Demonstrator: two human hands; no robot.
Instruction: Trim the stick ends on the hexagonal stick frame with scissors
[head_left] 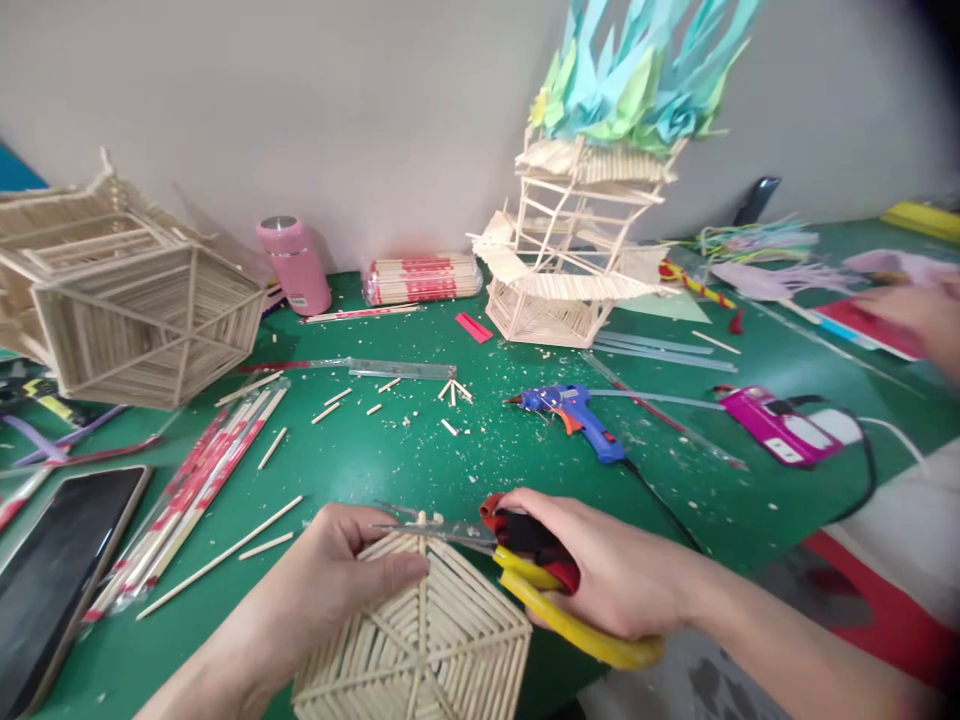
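Observation:
My left hand (337, 565) grips the upper left edge of a hexagonal panel of wooden sticks (450, 640), thumb on top near its upper corner. In my right hand (592, 565) are scissors (577, 620) with yellow and dark handles; some fingers are hidden by the handles. The scissor blades point left and lie across the panel's top corner, close to my left thumb. Beyond them, a blue glue gun (574, 412) rests on the green table (390, 450), among short stick pieces and crumbs.
A phone (67, 580) and wrapped sticks (195, 480) lie left. Stick structures stand at back left (142, 310) and back right (570, 250). Near the wall are a pink bottle (294, 265) and a stick bundle (424, 278). A magenta power strip (780, 425) and another person's hand (915, 310) are right.

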